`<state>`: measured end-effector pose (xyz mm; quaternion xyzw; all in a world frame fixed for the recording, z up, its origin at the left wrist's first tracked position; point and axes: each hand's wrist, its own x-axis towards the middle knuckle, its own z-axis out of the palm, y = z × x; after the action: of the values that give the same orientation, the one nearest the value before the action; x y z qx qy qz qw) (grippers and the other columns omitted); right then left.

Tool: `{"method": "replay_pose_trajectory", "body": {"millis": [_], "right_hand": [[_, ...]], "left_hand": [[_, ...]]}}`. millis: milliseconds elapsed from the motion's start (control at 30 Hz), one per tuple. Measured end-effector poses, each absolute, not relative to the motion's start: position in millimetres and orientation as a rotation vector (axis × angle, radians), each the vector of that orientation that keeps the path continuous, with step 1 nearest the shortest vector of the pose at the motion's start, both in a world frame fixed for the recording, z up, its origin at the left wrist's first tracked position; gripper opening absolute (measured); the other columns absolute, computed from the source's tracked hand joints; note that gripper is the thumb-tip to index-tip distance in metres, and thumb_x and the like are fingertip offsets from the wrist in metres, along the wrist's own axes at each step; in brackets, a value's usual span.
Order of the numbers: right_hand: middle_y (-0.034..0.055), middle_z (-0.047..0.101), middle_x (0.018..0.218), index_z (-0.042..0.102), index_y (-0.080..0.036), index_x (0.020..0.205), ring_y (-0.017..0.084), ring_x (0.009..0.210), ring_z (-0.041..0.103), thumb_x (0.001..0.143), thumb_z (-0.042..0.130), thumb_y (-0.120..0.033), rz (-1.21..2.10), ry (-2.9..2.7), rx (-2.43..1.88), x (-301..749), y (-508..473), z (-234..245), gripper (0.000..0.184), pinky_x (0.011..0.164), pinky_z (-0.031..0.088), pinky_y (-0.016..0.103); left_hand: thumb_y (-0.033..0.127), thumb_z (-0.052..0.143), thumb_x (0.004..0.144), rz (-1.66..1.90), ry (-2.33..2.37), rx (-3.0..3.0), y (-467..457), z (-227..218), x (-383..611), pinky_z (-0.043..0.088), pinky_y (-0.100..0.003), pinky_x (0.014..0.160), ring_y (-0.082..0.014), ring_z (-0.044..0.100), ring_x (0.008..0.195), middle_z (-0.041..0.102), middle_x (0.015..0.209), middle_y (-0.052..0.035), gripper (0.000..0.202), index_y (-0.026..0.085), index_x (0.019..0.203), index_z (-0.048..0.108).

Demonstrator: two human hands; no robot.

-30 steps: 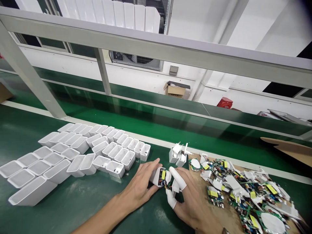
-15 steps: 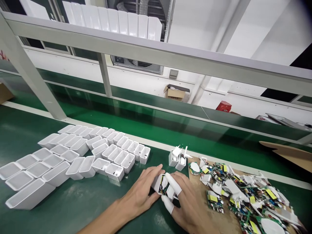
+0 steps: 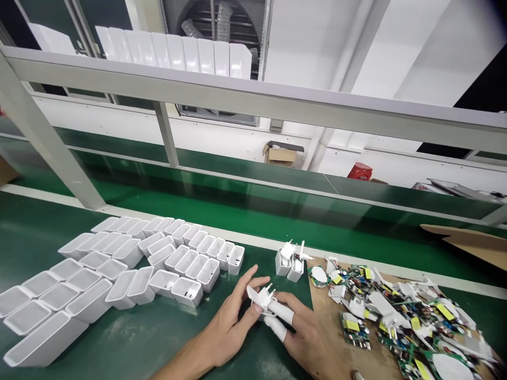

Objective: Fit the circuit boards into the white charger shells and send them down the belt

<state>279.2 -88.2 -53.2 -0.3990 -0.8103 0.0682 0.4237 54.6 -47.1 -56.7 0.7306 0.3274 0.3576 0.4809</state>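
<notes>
Green tabletop [image 3: 134, 340] with rows of open white casings [image 3: 93, 309] at left and circuit boards [image 3: 355, 328] heaped on cardboard [image 3: 328, 310] at right. Holding a white pronged piece [image 3: 265, 300] between left hand [image 3: 232, 324] and right hand [image 3: 307, 333], short of two filled casings [image 3: 282, 268], pinching it with white-capped fingers [image 3: 282, 312] of the right, laying the left thumb [image 3: 251, 319] against it.

White plug piece [image 3: 264, 298], two pins jutting upward, held between left hand [image 3: 228, 328] and right hand [image 3: 306, 328].
</notes>
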Motion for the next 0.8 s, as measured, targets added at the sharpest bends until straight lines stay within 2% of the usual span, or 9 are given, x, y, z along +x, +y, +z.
{"method": "replay_pose_trajectory", "body": {"millis": [133, 233, 367, 467, 567, 667, 800], "right_hand": [[0.0116, 0.074, 0.12, 0.058, -0.022, 0.139, 0.021, 0.106, 0.076, 0.103, 0.059, -0.013, 0.052, -1.915, -0.964, 280, -91, -40, 0.037, 0.091, 0.065, 0.029], [0.0112, 0.073, 0.119, 0.063, -0.023, 0.132, 0.021, 0.1, 0.077, 0.103, 0.055, -0.012, 0.068, -1.942, -1.016, 281, -94, -38, 0.032, 0.085, 0.067, 0.029], [0.0097, 0.071, 0.114, 0.067, -0.024, 0.12, 0.02, 0.092, 0.076, 0.103, 0.053, -0.013, 0.184, -2.081, -1.073, 281, -94, -50, 0.025, 0.079, 0.067, 0.031], [0.0087, 0.071, 0.113, 0.059, -0.023, 0.133, 0.02, 0.09, 0.075, 0.103, 0.056, -0.015, 0.173, -2.007, -1.109, 280, -92, -59, 0.032, 0.078, 0.066, 0.032], [0.009, 0.069, 0.114, 0.056, -0.022, 0.133, 0.021, 0.093, 0.074, 0.104, 0.053, -0.015, 0.211, -2.013, -1.126, 280, -92, -62, 0.031, 0.081, 0.066, 0.034], [0.0093, 0.067, 0.115, 0.058, -0.022, 0.122, 0.021, 0.093, 0.072, 0.103, 0.052, -0.014, 0.277, -2.054, -1.154, 279, -94, -64, 0.022, 0.081, 0.065, 0.035], [0.0133, 0.066, 0.12, 0.056, -0.019, 0.131, 0.025, 0.098, 0.073, 0.099, 0.049, -0.008, 0.177, -2.07, -1.149, 279, -96, -70, 0.034, 0.082, 0.066, 0.038]], "left_hand": [[0.041, 0.056, 0.108, 0.841, 0.794, 1.836, -46, -56, 53, 0.041, -0.06, 0.123, -0.0329, 0.051, 0.148, 0.045, 0.167, -0.0131, 0.078, 0.036, 0.17, 0.008], [0.044, 0.06, 0.107, 0.853, 0.767, 1.857, -46, -57, 55, 0.04, -0.06, 0.124, -0.0335, 0.049, 0.15, 0.045, 0.167, -0.0136, 0.084, 0.035, 0.17, 0.006], [0.04, 0.05, 0.111, 0.852, 0.877, 1.841, -44, -61, 59, 0.048, -0.052, 0.119, -0.0278, 0.059, 0.14, 0.058, 0.155, -0.0095, 0.064, 0.039, 0.166, 0.017], [0.037, 0.06, 0.106, 0.968, 0.911, 1.851, -44, -63, 62, 0.056, -0.046, 0.109, -0.0247, 0.069, 0.121, 0.067, 0.135, -0.0074, 0.065, 0.037, 0.162, 0.026], [0.034, 0.064, 0.103, 1.067, 0.898, 1.821, -45, -63, 66, 0.061, -0.04, 0.101, -0.021, 0.072, 0.106, 0.067, 0.122, -0.0053, 0.065, 0.035, 0.158, 0.031], [0.032, 0.061, 0.104, 1.092, 0.867, 1.804, -45, -60, 68, 0.061, -0.038, 0.098, -0.0202, 0.071, 0.104, 0.065, 0.117, -0.0045, 0.058, 0.034, 0.155, 0.034], [0.03, 0.059, 0.104, 1.068, 0.875, 1.842, -44, -60, 68, 0.061, -0.039, 0.098, -0.0207, 0.071, 0.103, 0.064, 0.116, -0.0052, 0.056, 0.033, 0.155, 0.035]]}}
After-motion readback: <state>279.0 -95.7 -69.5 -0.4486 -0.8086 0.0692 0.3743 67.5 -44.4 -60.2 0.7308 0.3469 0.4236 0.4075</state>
